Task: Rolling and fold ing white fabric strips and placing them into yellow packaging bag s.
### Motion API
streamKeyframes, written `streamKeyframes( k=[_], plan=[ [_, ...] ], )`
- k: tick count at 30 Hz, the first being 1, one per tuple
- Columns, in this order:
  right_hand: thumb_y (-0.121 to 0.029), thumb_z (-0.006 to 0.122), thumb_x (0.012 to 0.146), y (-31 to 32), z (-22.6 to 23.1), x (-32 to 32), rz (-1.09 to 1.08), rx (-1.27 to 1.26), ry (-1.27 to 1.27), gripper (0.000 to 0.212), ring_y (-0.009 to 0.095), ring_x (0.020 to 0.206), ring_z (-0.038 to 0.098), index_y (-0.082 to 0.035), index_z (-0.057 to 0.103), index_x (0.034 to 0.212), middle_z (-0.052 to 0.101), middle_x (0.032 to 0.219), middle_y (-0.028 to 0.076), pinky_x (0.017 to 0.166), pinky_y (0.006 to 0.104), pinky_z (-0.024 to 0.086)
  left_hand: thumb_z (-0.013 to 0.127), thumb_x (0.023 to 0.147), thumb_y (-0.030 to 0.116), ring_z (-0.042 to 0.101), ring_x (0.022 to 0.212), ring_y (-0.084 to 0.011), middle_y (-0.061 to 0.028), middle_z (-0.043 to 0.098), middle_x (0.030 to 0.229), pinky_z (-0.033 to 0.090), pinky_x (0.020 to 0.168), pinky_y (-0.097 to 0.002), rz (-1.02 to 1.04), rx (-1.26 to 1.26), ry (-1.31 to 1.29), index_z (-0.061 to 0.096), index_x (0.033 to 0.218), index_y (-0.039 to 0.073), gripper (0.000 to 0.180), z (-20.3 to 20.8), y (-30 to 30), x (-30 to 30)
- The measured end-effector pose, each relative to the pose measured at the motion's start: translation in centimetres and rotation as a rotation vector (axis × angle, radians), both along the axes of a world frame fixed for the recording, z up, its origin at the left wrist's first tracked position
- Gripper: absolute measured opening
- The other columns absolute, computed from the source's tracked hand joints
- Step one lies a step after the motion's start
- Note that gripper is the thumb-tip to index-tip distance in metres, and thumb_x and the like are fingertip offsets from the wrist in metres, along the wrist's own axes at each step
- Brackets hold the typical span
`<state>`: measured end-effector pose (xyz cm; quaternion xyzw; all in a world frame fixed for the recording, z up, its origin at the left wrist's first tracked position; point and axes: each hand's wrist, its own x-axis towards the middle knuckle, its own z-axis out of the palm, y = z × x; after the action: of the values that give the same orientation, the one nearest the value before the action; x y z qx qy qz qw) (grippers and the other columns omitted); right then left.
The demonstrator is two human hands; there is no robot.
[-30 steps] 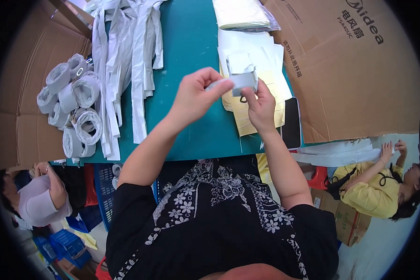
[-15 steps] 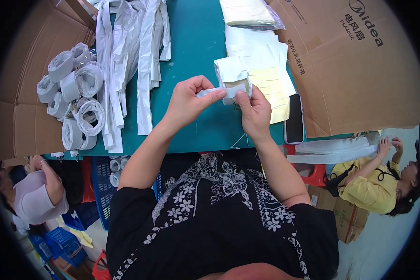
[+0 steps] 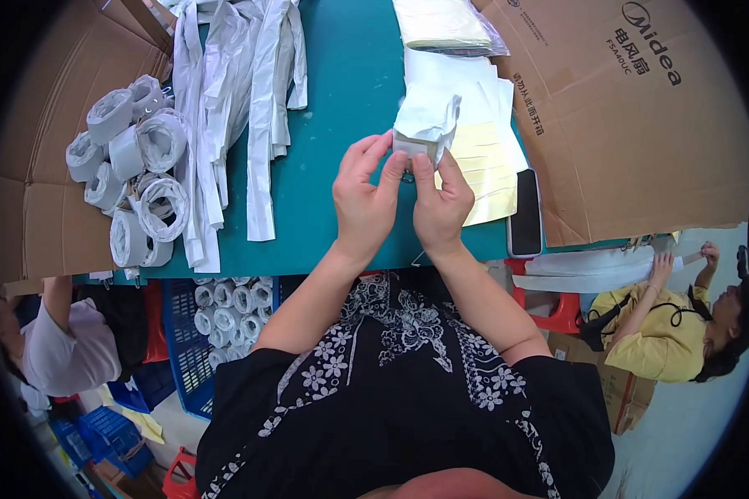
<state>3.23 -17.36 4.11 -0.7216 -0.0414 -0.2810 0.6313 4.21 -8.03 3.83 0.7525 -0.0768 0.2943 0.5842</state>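
Observation:
Between my two hands is a small roll wrapped in white paper [image 3: 425,125], its upper end loose and crumpled. My left hand [image 3: 364,191] grips its left side, thumb pressed on the near face. From the right, my right hand [image 3: 443,202] closes on it with the thumb beside the other thumb. A small dark metal piece [image 3: 408,175] shows just below the thumbs. White paper sheets [image 3: 449,75] and yellow slips [image 3: 480,179] lie under and right of the roll. Long white strips [image 3: 260,125] hang over the green table [image 3: 341,66] to the left.
Several white rolls [image 3: 160,140] are heaped at left beside a cardboard sheet [image 3: 54,191]. A phone [image 3: 523,214] lies by another cardboard piece [image 3: 632,141] at right. Below the table edge, a blue basket [image 3: 183,349] holds more rolls. Two people [image 3: 71,341] sit at either side.
My left hand has moved right from the stretched white strip to the roll's side. That strip end no longer sticks out. The roll has turned, and both thumbs now sit side by side.

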Motion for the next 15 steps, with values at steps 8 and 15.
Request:
streamKeyframes(
  k=[8,15],
  plan=[
    [-0.011,0.064,0.080,-4.1,1.1,0.4,0.255,-0.485,-0.197,0.032,0.029,0.109,0.051,-0.002,0.060,0.110,0.055,0.113,0.015,0.091,0.0358,0.041,0.069,0.071,-0.006,0.059,0.091,-0.0141,-0.0061,0.061,0.100,0.049,0.082,-0.0274,-0.871,-0.823,0.564,0.055,0.113,-0.001,0.044,-0.9,3.9,1.4],
    [-0.012,0.076,0.067,-4.2,2.5,-0.1,0.452,-0.606,-0.236,0.041,0.029,0.107,0.051,-0.005,0.061,0.105,0.036,0.126,0.018,0.090,0.0355,0.043,0.081,0.054,0.001,0.052,0.111,-0.0266,-0.0128,0.052,0.119,0.043,0.094,-0.0382,-0.988,-0.838,0.680,0.040,0.125,0.002,0.082,-2.1,4.6,0.7]
  ],
)
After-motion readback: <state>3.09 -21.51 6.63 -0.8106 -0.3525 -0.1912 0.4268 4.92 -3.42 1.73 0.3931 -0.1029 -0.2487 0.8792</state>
